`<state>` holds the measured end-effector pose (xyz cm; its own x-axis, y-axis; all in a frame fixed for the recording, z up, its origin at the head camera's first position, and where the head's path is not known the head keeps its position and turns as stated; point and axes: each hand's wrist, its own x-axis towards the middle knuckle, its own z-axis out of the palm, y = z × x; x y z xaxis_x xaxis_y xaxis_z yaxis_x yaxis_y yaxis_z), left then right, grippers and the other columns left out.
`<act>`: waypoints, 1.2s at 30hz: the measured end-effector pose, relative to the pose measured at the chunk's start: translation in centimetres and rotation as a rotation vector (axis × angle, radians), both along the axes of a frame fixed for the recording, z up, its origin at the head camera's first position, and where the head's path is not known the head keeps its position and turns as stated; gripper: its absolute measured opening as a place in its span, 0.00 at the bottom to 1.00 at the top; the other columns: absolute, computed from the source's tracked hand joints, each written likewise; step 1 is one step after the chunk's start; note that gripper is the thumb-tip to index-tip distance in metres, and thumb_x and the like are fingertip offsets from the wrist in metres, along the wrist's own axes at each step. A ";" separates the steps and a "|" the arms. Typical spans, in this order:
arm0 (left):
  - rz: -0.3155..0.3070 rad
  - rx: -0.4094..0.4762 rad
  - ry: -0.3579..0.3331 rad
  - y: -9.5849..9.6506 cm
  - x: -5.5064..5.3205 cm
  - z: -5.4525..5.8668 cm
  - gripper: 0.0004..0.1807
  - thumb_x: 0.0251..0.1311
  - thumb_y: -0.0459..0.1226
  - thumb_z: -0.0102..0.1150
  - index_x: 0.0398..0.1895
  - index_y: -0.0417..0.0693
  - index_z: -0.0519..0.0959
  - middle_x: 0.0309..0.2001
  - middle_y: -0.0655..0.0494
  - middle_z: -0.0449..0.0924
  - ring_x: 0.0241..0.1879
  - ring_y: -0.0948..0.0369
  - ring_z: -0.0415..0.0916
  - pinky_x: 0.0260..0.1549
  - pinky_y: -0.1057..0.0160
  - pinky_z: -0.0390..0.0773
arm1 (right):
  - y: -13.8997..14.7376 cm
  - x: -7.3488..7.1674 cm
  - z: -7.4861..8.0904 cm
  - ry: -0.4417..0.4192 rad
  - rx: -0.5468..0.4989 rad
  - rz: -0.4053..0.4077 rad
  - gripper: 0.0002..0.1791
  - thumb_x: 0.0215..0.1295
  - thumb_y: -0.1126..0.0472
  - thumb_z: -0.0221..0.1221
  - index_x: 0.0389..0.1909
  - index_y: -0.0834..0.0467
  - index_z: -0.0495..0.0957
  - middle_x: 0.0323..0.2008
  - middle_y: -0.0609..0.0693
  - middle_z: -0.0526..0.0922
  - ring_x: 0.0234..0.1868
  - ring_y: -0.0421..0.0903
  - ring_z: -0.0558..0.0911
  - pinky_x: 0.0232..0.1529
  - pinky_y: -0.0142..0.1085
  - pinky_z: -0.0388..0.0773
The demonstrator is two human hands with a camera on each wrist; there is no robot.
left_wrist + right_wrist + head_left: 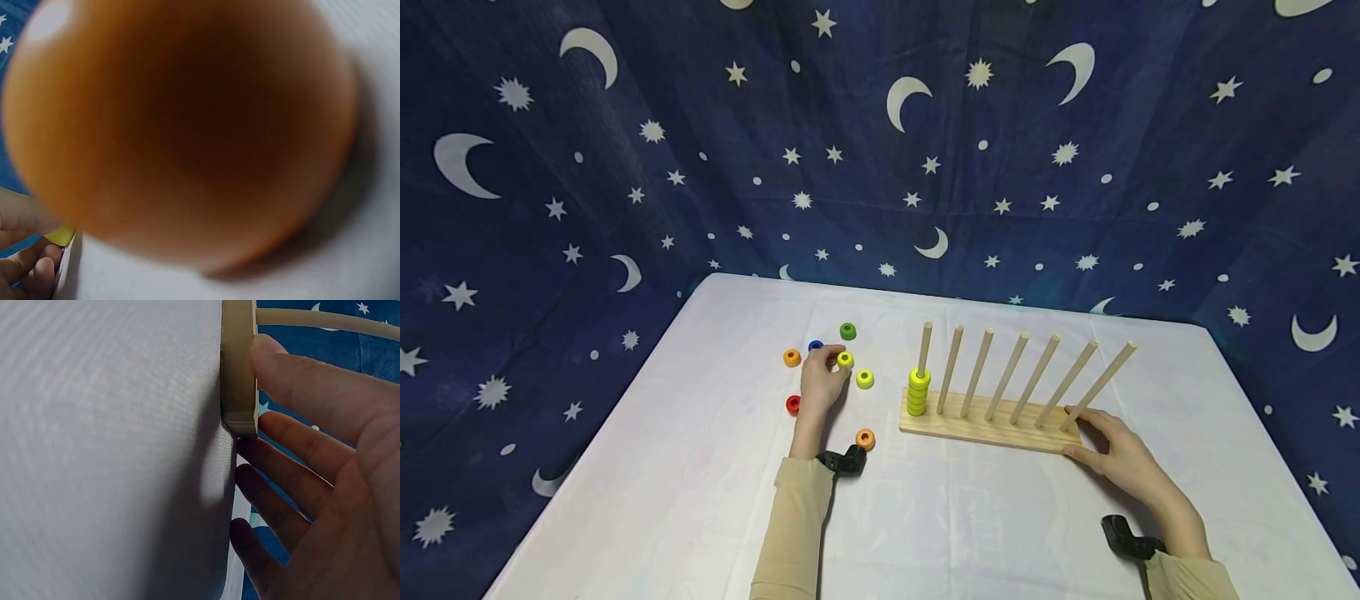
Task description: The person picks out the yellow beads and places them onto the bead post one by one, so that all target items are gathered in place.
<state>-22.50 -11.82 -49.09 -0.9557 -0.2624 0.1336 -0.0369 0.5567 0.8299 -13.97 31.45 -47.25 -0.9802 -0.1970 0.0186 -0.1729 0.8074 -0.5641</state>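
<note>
My left hand [822,379] pinches a yellow ring [846,359] between thumb and fingers, over the left part of the table. In the left wrist view a blurred orange ring [187,137] fills most of the picture, leaving part of the hand and a sliver of yellow at lower left. The wooden peg stand [985,431] has a row of several upright pegs; several yellow rings [917,393] are stacked on its leftmost peg. At the stand's right end, my right hand [1116,454] holds the base [239,375], thumb on the near side and fingers behind.
Around my left hand lie a green ring [847,331], a blue ring [816,345], an orange ring [792,357], a red ring [793,405] and another yellow ring [865,379]. One more orange ring [866,439] sits beside the left wrist. Star-patterned cloth [850,167] hangs behind the white table [1000,517].
</note>
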 end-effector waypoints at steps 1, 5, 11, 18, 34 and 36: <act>-0.001 -0.003 0.002 0.0 0.0 0.0 0.18 0.51 0.27 0.64 0.49 0.37 0.80 0.42 0.40 0.77 0.43 0.50 0.74 0.45 0.54 0.75 | 0.0 0.0 0.0 0.001 0.000 0.001 0.37 0.55 0.52 0.68 0.63 0.64 0.69 0.61 0.69 0.71 0.64 0.71 0.64 0.59 0.68 0.59; -0.007 0.000 -0.006 0.0 -0.1 -0.1 0.19 0.51 0.27 0.63 0.49 0.37 0.80 0.42 0.40 0.76 0.43 0.50 0.73 0.45 0.55 0.74 | 0.0 0.0 0.0 0.002 0.002 0.003 0.37 0.55 0.52 0.68 0.62 0.64 0.69 0.61 0.69 0.71 0.64 0.71 0.64 0.59 0.68 0.59; -0.008 -0.011 -0.011 0.0 -0.2 -0.1 0.17 0.51 0.28 0.64 0.47 0.37 0.81 0.40 0.42 0.76 0.41 0.51 0.72 0.44 0.57 0.72 | 0.0 0.0 0.0 -0.008 0.001 0.000 0.37 0.55 0.52 0.68 0.62 0.64 0.69 0.61 0.69 0.70 0.64 0.71 0.63 0.59 0.68 0.58; -0.009 0.020 -0.012 -0.1 -0.2 -0.1 0.16 0.51 0.29 0.64 0.46 0.36 0.81 0.40 0.41 0.76 0.41 0.51 0.72 0.43 0.57 0.72 | 0.1 -0.1 -0.1 0.001 -0.004 0.003 0.36 0.55 0.53 0.68 0.62 0.64 0.69 0.61 0.69 0.71 0.64 0.71 0.64 0.59 0.68 0.59; 0.062 0.146 -0.050 0.2 0.3 1.1 0.18 0.53 0.31 0.62 0.49 0.39 0.78 0.45 0.43 0.79 0.43 0.52 0.76 0.45 0.57 0.76 | 0.0 0.0 -0.1 0.000 0.001 0.002 0.36 0.55 0.52 0.68 0.63 0.63 0.69 0.61 0.69 0.71 0.64 0.71 0.64 0.59 0.68 0.59; 0.064 0.155 -0.038 0.2 0.3 1.2 0.18 0.53 0.31 0.62 0.49 0.39 0.79 0.44 0.43 0.79 0.42 0.53 0.76 0.44 0.58 0.76 | 0.0 0.0 -0.1 -0.007 -0.002 0.001 0.37 0.55 0.52 0.67 0.63 0.63 0.69 0.61 0.69 0.70 0.64 0.71 0.63 0.59 0.68 0.58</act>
